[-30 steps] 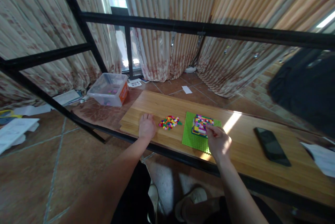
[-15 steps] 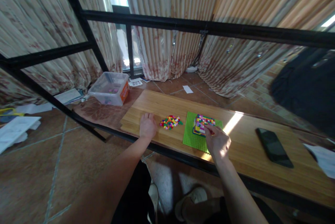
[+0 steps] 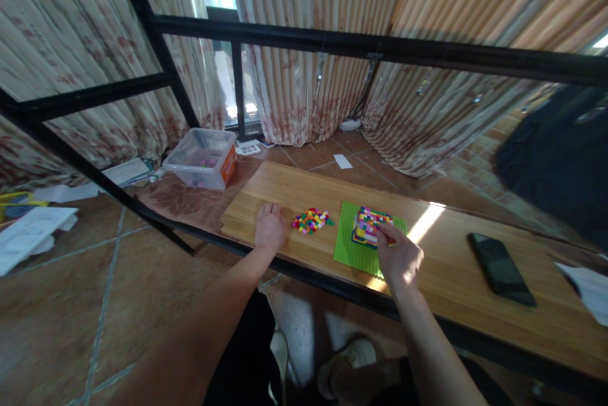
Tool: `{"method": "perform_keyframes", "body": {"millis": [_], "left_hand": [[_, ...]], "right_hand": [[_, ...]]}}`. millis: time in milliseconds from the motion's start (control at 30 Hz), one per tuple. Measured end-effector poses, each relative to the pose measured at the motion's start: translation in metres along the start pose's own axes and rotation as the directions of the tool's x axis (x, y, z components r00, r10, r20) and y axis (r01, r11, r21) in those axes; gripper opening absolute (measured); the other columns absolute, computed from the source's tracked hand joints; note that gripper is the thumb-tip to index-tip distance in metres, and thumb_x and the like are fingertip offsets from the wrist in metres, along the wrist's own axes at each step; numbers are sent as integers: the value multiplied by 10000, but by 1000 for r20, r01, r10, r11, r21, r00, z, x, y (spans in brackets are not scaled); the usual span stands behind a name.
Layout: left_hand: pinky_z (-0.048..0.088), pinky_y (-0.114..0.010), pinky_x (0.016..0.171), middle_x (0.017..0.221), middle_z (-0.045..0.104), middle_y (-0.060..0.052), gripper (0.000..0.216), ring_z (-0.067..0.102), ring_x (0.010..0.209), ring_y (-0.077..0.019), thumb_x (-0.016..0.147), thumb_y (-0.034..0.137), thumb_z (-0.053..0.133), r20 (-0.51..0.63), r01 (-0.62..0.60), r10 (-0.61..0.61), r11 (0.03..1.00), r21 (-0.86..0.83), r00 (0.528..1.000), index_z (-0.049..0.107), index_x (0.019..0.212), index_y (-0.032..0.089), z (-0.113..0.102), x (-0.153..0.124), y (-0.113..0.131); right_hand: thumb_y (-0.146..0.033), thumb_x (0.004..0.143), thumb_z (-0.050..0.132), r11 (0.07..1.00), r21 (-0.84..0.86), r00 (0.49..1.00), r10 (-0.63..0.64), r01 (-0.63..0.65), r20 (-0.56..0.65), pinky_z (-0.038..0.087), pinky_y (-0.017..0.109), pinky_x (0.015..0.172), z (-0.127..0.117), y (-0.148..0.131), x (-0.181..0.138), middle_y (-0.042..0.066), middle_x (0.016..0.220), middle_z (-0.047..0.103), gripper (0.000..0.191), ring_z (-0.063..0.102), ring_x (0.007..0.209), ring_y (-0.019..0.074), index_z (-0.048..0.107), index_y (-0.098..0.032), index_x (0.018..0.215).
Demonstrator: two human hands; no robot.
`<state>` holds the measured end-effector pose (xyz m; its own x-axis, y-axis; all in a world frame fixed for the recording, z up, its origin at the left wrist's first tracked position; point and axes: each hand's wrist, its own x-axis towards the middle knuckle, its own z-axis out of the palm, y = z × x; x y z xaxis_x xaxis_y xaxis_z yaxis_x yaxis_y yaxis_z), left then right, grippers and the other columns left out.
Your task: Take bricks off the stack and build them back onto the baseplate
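My left hand (image 3: 270, 227) rests on the wooden board, palm down with its fingers laid out, just left of a loose pile of small coloured toy bricks (image 3: 311, 220). A green studded baseplate (image 3: 346, 253) lies to the right of the pile. On it stands a low block built of many-coloured bricks (image 3: 367, 228). My right hand (image 3: 399, 258) is over the right side of this block, thumb and fingers pinched together at its top. Whatever sits between those fingertips is too small to make out, and the hand hides part of the block and baseplate.
On the wooden board (image 3: 441, 254) a black phone (image 3: 501, 268) lies to the right. A clear plastic box (image 3: 202, 159) with some bricks inside stands beyond the left end. A black metal frame (image 3: 294, 36) crosses in front of the curtains, and papers (image 3: 35, 236) lie on the floor.
The whole view has shifted slightly. My right hand stays pinched at the block, with at most a small movement of the fingers. My left hand keeps its place beside the pile.
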<state>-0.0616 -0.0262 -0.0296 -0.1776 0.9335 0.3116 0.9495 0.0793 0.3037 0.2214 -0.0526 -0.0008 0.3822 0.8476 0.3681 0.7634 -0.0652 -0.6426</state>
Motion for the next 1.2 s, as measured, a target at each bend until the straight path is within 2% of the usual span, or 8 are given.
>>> {"method": "perform_keyframes", "body": {"millis": [133,333,700,967,1200], "left_hand": [[430,-381,926,1035,606,-118,247,531,1019,-264,870,149,423,-7,-3,3,1000,-11,1000,617,1022,161,0,-1,0],[434,-375,927,1038,607,-112,241,534,1012,-259,861,140,437,-4,-6,6,1000,-9,1000,612,1026,163,-2,-1,0],[433,-384,920,1044,604,-114,246,536,1016,-262,876,149,414,4,1,-1,1000,0,1000,612,1020,170,-1,-1,1],[429,-378,923,1040,596,-118,255,533,1018,-261,882,147,402,-2,-5,5,1000,-11,1000,610,1028,160,-2,-1,1],[423,-384,936,1046,593,-116,234,528,1037,-266,865,150,436,11,2,-2,1000,-7,1000,608,1022,169,-1,-2,1]], "right_hand": [[-374,712,577,988,130,996,87,-84,-16,515,342,714,-2,-4,1,62,802,747,277,664,725,210,753,-195,830],[-393,671,627,961,254,990,128,-110,-55,519,322,630,-3,-10,3,86,712,731,278,657,658,213,740,-156,763],[-396,608,672,944,250,973,228,-215,-26,516,325,570,-1,-9,9,93,682,731,304,678,625,230,749,-145,762],[-413,576,684,965,96,966,252,-245,-65,472,314,520,-4,-13,13,81,618,709,318,653,576,225,756,-157,751],[-392,593,668,961,128,966,252,-243,-59,474,305,515,-4,-16,12,88,647,715,318,654,574,219,744,-145,778]]}}
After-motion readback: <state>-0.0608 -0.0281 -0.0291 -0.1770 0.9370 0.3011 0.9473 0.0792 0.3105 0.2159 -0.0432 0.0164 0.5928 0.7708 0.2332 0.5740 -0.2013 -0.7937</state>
